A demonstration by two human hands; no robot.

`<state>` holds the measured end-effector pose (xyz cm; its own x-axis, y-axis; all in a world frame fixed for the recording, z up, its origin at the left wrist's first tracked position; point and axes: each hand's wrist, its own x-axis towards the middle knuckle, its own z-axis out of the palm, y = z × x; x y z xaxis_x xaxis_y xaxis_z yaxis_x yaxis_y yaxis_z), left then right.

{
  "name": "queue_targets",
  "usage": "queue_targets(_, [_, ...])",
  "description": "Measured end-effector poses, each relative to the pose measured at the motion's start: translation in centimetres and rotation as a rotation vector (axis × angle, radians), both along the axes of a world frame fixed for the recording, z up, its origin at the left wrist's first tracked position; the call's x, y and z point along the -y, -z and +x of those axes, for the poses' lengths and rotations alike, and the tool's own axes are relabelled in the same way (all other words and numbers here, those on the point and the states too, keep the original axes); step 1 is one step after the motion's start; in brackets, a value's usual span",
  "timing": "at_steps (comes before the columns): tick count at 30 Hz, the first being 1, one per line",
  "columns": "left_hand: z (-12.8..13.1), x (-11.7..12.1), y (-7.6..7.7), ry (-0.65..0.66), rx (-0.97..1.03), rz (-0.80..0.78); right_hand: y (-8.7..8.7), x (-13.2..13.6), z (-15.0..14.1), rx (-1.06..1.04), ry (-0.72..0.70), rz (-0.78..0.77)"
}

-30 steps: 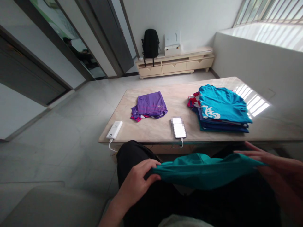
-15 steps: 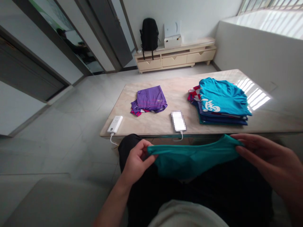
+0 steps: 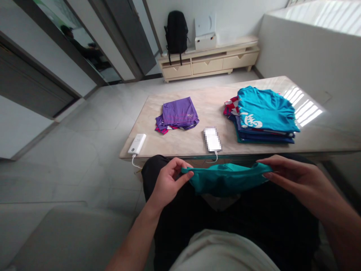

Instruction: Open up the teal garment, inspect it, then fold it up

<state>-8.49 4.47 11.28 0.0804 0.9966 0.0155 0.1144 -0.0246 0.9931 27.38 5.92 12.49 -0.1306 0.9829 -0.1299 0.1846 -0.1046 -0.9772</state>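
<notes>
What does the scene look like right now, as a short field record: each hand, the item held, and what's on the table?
left hand: grip closed on the left end of the teal garment
right hand: fingers pinch the garment's right end
teal garment: stretched between both hands above the lap, near the table edge
table, left: small purple pile
table, right: taller folded stack, blue shirt on top
table, front: white power bank and a blurred phone, each with a cable
background: black backpack by a low cabinet
</notes>
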Motion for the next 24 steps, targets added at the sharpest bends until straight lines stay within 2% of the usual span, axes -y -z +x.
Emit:
queue_targets(4, [0.1, -0.1, 0.2, 0.047, -0.224, 0.065, -0.4, 0.6, -0.6, -0.017, -0.061, 0.101])
queue_targets(7, [0.9, -0.3, 0.5, 0.183, -0.409, 0.13, -0.1, 0.7, -0.9, 0.055, -0.157, 0.276])
queue_targets(9, [2.1, -0.1, 0.6, 0.261, -0.455, 0.189, 0.2, 0.9, -1.4, 0.098, -0.187, 0.369])
queue_targets(11, [3.8, 0.3, 0.7, 0.333, -0.397, 0.221, 0.6, 1.2, -2.2, 0.126, -0.202, 0.431])
queue_targets(14, [6.7, 1.5, 0.8, 0.453, -0.175, 0.153, 1.1, 1.7, -3.1, 0.156, -0.228, 0.487])
queue_targets(17, [9.0, 2.3, 1.2, 0.435, -0.04, 0.068, 1.7, 2.0, -3.1, 0.175, -0.272, 0.509])
queue_targets(20, [9.8, 2.3, 1.8, 0.416, -0.029, 0.014, 2.2, 2.3, -2.4, 0.158, -0.266, 0.508])
queue_targets(24, [9.6, 1.9, 2.3, 0.521, 0.001, 0.068, 2.3, 3.1, -2.0, 0.131, -0.197, 0.405])
